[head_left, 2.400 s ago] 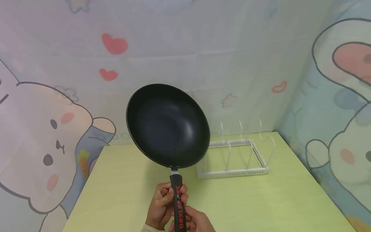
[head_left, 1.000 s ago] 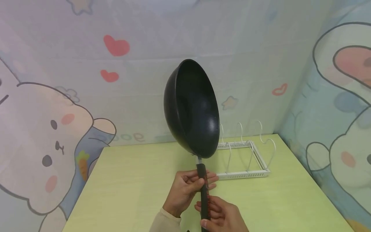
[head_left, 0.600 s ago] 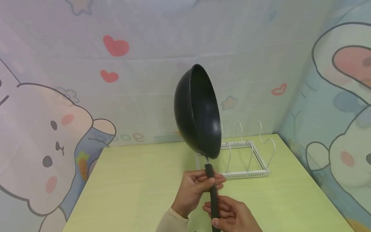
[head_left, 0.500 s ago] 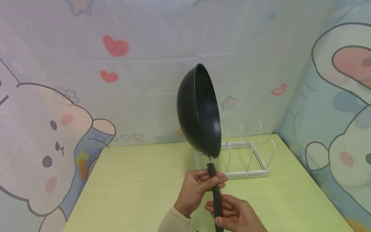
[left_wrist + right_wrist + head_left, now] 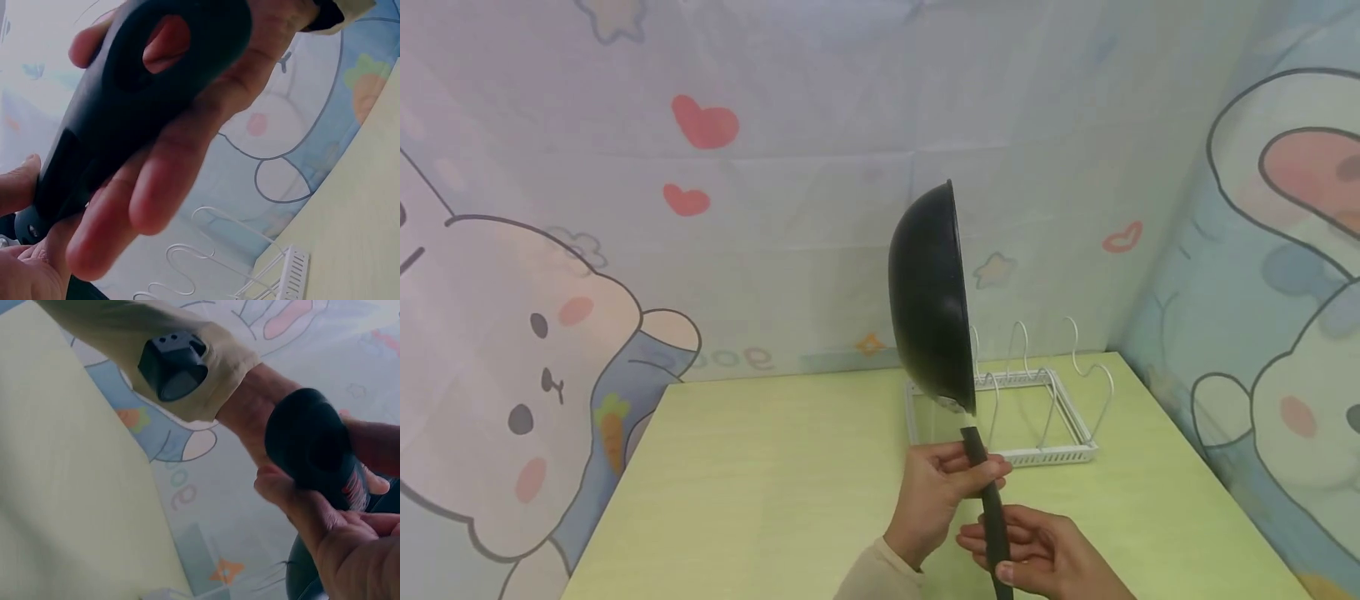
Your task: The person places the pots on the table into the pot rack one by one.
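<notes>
A black wok is held up on edge in the head view, seen from the side, its rounded underside to the left and its opening to the right. Its long black handle points down toward me. My left hand grips the upper handle just below the metal neck, thumb across it and fingers behind. Lower down, my right hand holds the handle near its end between thumb and fingers. In the left wrist view the handle's end shows a hanging hole. Most of the wok is hidden in both wrist views.
A white wire rack with upright curved dividers stands on the pale yellow-green table, behind and right of the hands. Its left part is partly covered by the wok. A cartoon-printed cloth hangs behind the table.
The wok has turned from showing its open inside to standing edge-on, and moved right, in front of the rack's left side. Both hands have moved right with the handle.
</notes>
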`<state>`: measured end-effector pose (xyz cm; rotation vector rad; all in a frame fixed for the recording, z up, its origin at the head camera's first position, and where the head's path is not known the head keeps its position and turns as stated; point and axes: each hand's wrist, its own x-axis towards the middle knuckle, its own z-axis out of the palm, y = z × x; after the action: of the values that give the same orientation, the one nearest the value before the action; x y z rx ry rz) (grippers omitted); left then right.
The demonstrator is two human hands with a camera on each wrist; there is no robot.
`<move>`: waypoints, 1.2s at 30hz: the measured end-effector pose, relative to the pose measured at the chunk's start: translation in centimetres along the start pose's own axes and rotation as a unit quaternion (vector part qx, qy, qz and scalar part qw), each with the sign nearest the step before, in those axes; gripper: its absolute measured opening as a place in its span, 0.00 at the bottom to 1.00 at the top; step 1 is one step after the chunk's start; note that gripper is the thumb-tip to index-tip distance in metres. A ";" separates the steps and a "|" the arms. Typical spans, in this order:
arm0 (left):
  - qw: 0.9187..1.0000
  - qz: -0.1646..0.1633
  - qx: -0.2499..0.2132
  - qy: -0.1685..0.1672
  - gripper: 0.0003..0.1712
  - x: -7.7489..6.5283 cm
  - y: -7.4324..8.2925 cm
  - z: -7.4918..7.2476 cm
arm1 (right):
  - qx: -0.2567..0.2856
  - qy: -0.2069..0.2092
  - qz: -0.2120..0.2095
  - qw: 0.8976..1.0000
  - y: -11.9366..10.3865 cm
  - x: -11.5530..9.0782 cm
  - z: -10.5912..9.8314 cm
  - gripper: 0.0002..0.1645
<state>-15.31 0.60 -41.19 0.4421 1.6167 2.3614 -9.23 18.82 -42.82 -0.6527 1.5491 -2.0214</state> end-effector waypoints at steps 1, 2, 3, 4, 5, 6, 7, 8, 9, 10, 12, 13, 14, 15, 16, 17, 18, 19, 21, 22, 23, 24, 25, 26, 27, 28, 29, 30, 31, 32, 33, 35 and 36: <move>1.000 0.000 0.005 0.003 0.17 0.1 -0.1 0.1 | 0.007 -0.007 -0.004 1.000 0.1 -0.1 -0.2 0.31; 1.000 0.000 0.008 0.007 0.17 0.1 -0.2 0.3 | 0.016 -0.014 -0.007 1.000 0.2 -0.2 -0.4 0.30; 1.000 0.001 0.010 0.012 0.16 0.1 -0.3 0.5 | 0.024 -0.021 -0.009 0.999 0.3 -0.3 -0.7 0.29; 1.000 0.002 0.013 0.017 0.16 0.2 -0.5 0.6 | 0.030 -0.026 -0.012 0.999 0.4 -0.4 -0.9 0.30; 1.000 0.003 0.017 0.023 0.15 0.3 -0.6 0.8 | 0.037 -0.031 -0.014 0.999 0.5 -0.4 -1.2 0.30; 0.999 0.004 0.021 0.030 0.15 0.4 -0.7 1.0 | 0.044 -0.034 -0.014 0.998 0.7 -0.5 -1.4 0.31; 0.999 0.004 0.027 0.038 0.14 0.5 -0.8 1.2 | 0.051 -0.037 -0.013 0.998 0.8 -0.7 -1.7 0.31; 0.998 0.003 0.031 0.046 0.14 0.6 -0.9 1.4 | 0.058 -0.040 -0.013 0.997 0.9 -0.7 -2.0 0.31; 0.998 0.001 0.036 0.054 0.13 0.7 -1.0 1.7 | 0.060 -0.041 -0.014 0.997 1.1 -0.9 -2.2 0.31; 0.997 0.001 0.041 0.062 0.13 0.8 -1.1 1.9 | 0.060 -0.044 -0.018 0.997 1.3 -0.9 -2.5 0.31; 0.996 -0.002 0.053 0.079 0.13 0.9 -1.4 2.2 | 0.064 -0.046 -0.016 0.997 1.6 -1.1 -3.0 0.31; 0.995 -0.001 0.057 0.086 0.12 1.0 -1.5 2.4 | 0.065 -0.049 -0.019 0.997 1.7 -1.2 -3.3 0.31; 0.994 0.000 0.063 0.093 0.12 1.0 -1.7 2.5 | 0.063 -0.054 -0.024 0.996 1.9 -1.2 -3.6 0.31; 0.993 0.001 0.069 0.099 0.13 1.1 -1.9 2.6 | 0.061 -0.057 -0.027 0.996 2.1 -1.2 -3.8 0.31; 0.992 0.003 0.075 0.103 0.12 1.2 -2.1 2.7 | 0.063 -0.061 -0.031 0.996 2.3 -1.2 -4.1 0.31; 0.991 0.003 0.081 0.107 0.12 1.3 -2.3 2.8 | 0.065 -0.065 -0.033 0.995 2.4 -1.2 -4.3 0.32; 0.990 0.005 0.085 0.109 0.12 1.3 -2.5 2.9 | 0.064 -0.069 -0.037 0.995 2.6 -1.3 -4.6 0.32; 0.990 0.006 0.088 0.112 0.12 1.4 -2.7 2.9 | 0.065 -0.074 -0.041 0.994 2.8 -1.3 -4.8 0.32; 0.989 0.006 0.093 0.111 0.12 1.6 -3.2 3.1 | 0.064 -0.071 -0.038 0.995 3.1 -1.5 -5.2 0.32; 0.990 0.006 0.093 0.110 0.13 1.6 -3.4 3.2 | 0.064 -0.072 -0.040 0.995 3.3 -1.6 -5.4 0.32; 0.990 0.005 0.093 0.110 0.13 1.7 -3.7 3.2 | 0.063 -0.068 -0.035 0.995 3.4 -1.7 -5.5 0.32; 0.989 0.004 0.094 0.111 0.12 1.7 -3.9 3.3 | 0.063 -0.066 -0.031 0.995 3.6 -1.8 -5.7 0.32; 0.989 0.002 0.095 0.111 0.13 1.8 -4.2 3.3 | 0.064 -0.064 -0.025 0.996 3.8 -1.9 -5.9 0.32; 0.989 0.000 0.097 0.111 0.12 1.9 -4.5 3.3 | 0.065 -0.062 -0.019 0.996 3.9 -2.0 -6.0 0.32; 0.989 -0.002 0.097 0.113 0.12 1.9 -4.7 3.3 | 0.067 -0.062 -0.015 0.996 4.1 -2.0 -6.2 0.31; 0.988 -0.005 0.100 0.116 0.12 1.9 -4.9 3.3 | 0.069 -0.064 -0.011 0.995 4.3 -2.1 -6.3 0.31; 0.988 -0.008 0.102 0.119 0.12 1.9 -5.1 3.3 | 0.072 -0.063 -0.004 0.995 4.4 -2.1 -6.5 0.31; 0.987 -0.012 0.103 0.122 0.12 2.0 -5.2 3.3 | 0.073 -0.064 -0.002 0.995 4.6 -2.1 -6.6 0.31; 0.986 -0.015 0.105 0.125 0.12 2.0 -5.4 3.3 | 0.074 -0.063 0.003 0.995 4.8 -2.1 -6.8 0.31; 0.986 -0.018 0.106 0.128 0.12 2.0 -5.6 3.3 | 0.074 -0.062 0.005 0.995 5.0 -2.1 -6.9 0.30; 0.985 -0.019 0.107 0.132 0.12 2.0 -5.7 3.3 | 0.073 -0.062 0.008 0.995 5.2 -2.1 -7.1 0.30; 0.984 -0.021 0.108 0.138 0.12 1.9 -6.1 3.4 | 0.070 -0.066 0.007 0.995 5.7 -2.2 -7.4 0.30; 0.984 -0.021 0.107 0.141 0.12 1.9 -6.3 3.4 | 0.072 -0.067 0.008 0.995 5.9 -2.2 -7.6 0.30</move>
<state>-15.61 6.48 -45.72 0.1118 1.9931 2.3110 -11.85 24.50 -50.50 -0.7016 1.3149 -2.0116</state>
